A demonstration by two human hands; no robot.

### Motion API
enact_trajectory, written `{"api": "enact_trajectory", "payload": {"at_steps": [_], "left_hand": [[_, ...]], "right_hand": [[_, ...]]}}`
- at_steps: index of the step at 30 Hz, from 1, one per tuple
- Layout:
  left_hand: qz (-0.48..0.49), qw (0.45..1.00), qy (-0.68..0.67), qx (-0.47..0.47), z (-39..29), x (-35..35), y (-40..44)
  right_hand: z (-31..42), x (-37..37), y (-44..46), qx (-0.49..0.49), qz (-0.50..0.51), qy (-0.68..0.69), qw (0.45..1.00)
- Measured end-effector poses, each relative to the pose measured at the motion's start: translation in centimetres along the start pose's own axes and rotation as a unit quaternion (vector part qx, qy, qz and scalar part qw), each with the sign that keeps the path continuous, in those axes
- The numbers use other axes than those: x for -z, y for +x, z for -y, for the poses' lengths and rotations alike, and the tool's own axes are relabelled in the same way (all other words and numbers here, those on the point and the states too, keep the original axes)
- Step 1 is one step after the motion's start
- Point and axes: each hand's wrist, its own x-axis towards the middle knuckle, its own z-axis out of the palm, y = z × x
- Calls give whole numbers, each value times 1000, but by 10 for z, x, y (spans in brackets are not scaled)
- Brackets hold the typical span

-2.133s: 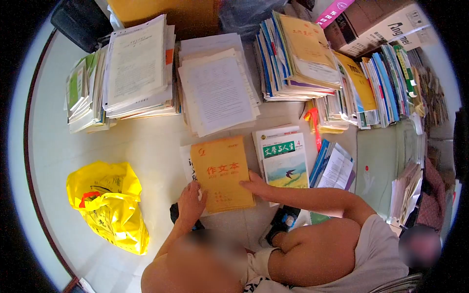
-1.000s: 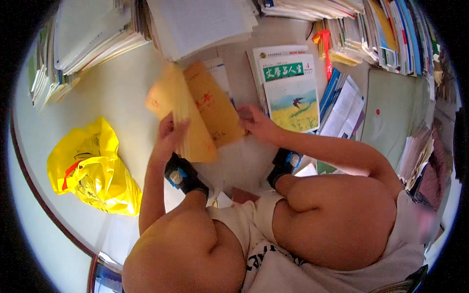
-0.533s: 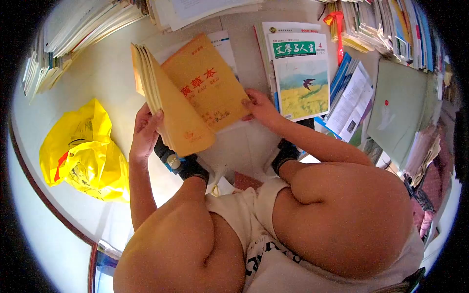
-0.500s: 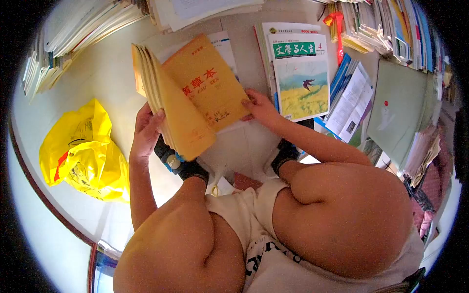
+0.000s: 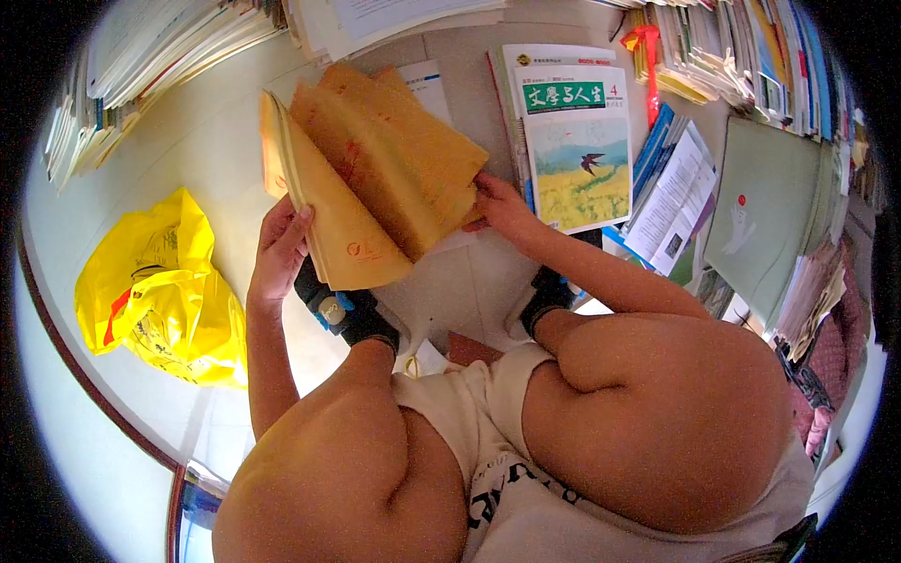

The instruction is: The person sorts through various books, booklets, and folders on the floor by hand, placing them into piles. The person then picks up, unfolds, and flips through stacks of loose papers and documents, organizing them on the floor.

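Between the fingers of the left hand and right hand, both pinching edges, tan notebooks now fan wider, apparently mid-leafing.

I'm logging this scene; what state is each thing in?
Brown notebooks: fanned apart, in both hands
Left hand: gripping notebooks
Right hand: gripping notebooks
Bird-cover magazine: closed, cover up
Yellow bag: crumpled, on floor
White printed sheet: print side up
Upper-left paper stack: piled up

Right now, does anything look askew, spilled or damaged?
Slightly askew: the white printed paper sheet lies slanted on the blue-covered books, beside the straighter magazine with a bird cover. No spill or damage is visible.
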Motion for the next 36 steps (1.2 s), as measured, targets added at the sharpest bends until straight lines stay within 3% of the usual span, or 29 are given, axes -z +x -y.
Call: {"api": "enact_trajectory", "payload": {"at_steps": [10,22,24,28,31,33,34,35,36], "left_hand": [[-26,999,29,21,-6,-14,4],[21,997,64,35,-9,-15,7],[-17,987,156,37,-7,-14,7],[-21,993,107,52,3,-15,15],[-85,972,220,-3,7,-24,21],[41,973,223,38,7,-18,37],[42,973,224,37,3,-21,38],[-57,899,421,-106,-1,-25,40],[-153,758,586,-242,-4,-28,41]], "right_hand": [[16,-8,-11,-16,-32,-24,999],[8,-4,-6,7,-15,9,1000],[7,-5,-5,-1,-15,5,1000],[7,-10,-8,46,-40,19,998],[3,-7,-5,74,-54,-11,996],[-10,-1,2,104,-63,-42,992],[-18,5,8,99,-35,-40,994],[-26,10,13,95,-7,-39,995],[-18,8,9,97,-7,-39,994]]}}
